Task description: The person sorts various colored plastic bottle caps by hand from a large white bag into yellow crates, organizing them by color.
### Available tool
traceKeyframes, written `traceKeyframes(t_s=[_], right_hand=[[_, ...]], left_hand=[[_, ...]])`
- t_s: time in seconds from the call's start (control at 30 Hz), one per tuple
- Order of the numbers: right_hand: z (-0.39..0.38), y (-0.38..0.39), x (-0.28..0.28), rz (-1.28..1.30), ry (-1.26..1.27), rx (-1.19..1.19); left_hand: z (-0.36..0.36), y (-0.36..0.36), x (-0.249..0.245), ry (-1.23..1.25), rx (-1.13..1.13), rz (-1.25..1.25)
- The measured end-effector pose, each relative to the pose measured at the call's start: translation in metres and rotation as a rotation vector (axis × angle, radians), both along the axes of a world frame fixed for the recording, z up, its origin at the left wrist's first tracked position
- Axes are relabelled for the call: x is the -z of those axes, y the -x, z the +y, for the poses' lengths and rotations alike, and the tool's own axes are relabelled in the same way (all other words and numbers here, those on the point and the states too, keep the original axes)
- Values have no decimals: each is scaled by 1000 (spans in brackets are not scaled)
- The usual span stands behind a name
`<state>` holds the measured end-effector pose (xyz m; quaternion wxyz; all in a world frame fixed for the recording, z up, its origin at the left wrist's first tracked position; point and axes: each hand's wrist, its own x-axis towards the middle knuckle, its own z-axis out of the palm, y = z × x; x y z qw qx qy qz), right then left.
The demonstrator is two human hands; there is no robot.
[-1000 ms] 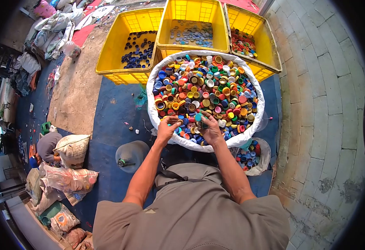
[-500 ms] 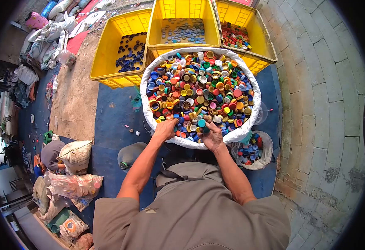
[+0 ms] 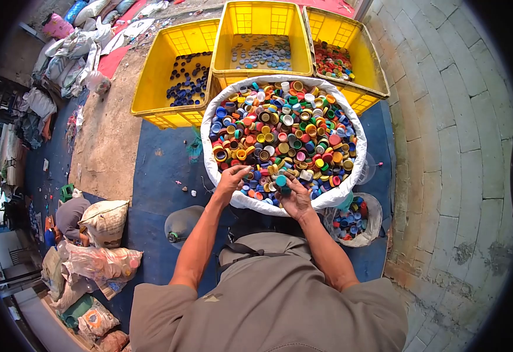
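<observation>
From my remote seat, the thing in play is a small round teal plastic cap (image 3: 281, 180). It sits at the fingertips of the right hand (image 3: 296, 198), just inside the near rim of the big white woven sack (image 3: 208, 167), on top of the heap of mixed-colour plastic bottle caps (image 3: 286, 126). Over the last second that cap has come toward the rim with the hand while the heap around it stayed put. I take that to mean it is gripped rather than lying loose, with the right fingers curled narrowly around it. The left hand (image 3: 231, 179) was bunched tight at the heap's edge half a second ago. Its fingers now point down onto the caps, bent and close together, and I cannot tell whether they pinch anything. The picking therefore stays at the near edge of the pile. Beyond the sack stand three yellow slatted plastic crates: the left crate (image 3: 151, 88) holds dark blue caps, the middle crate (image 3: 262, 17) pale ones, and the right crate (image 3: 368, 76) red and green ones. A small clear plastic bag of caps (image 3: 353, 217) lies to the right, and a clear water jug (image 3: 181, 223) rests on the blue mat (image 3: 157, 170).
</observation>
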<state>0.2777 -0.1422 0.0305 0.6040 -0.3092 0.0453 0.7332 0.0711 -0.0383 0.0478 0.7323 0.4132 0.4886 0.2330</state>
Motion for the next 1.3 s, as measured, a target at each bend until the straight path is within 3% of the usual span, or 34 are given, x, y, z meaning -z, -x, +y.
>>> traceKeyframes(t_s=[0.07,0.13,0.23,0.33,0.5,0.67,0.7,0.77,0.8,0.87,0.93,1.0,1.07,1.17,1.27,1.3], right_hand=[[2,-1,-8,25,1,0],[5,-1,-17,3,2,17],[8,-4,-15,27,-15,39],[9,-7,-20,128,-72,77],[-4,-20,4,150,-45,167],[-15,-41,24,100,236,385],[-11,-51,29,123,235,414],[8,-78,34,56,177,460],[32,-97,14,146,160,536],[79,-134,-51,169,-303,522],[111,-163,-115,135,-307,630],[128,-189,-143,93,-317,597],[126,-195,-159,11,-342,633],[103,-195,-138,-140,-242,714],[62,-183,-85,-448,-101,581],[48,-173,-68,-602,0,536]], left_hand=[[-2,-3,-13,269,-177,-306],[-2,-4,-10,432,-206,-563],[-5,-17,-7,479,-259,-704],[-14,-39,-12,409,-330,-675],[-24,-66,37,574,-284,-747],[-18,-113,56,687,-354,-583],[-8,-122,68,720,-283,-656],[23,-156,56,719,-178,-815],[45,-177,52,704,-84,-928],[82,-226,-36,560,-203,-798],[127,-259,-77,563,-46,-1149],[142,-271,-130,440,-170,-979],[153,-265,-139,368,-90,-994],[149,-235,-112,341,-180,-924],[119,-192,-67,321,-282,-777],[104,-176,-53,247,-286,-618]])
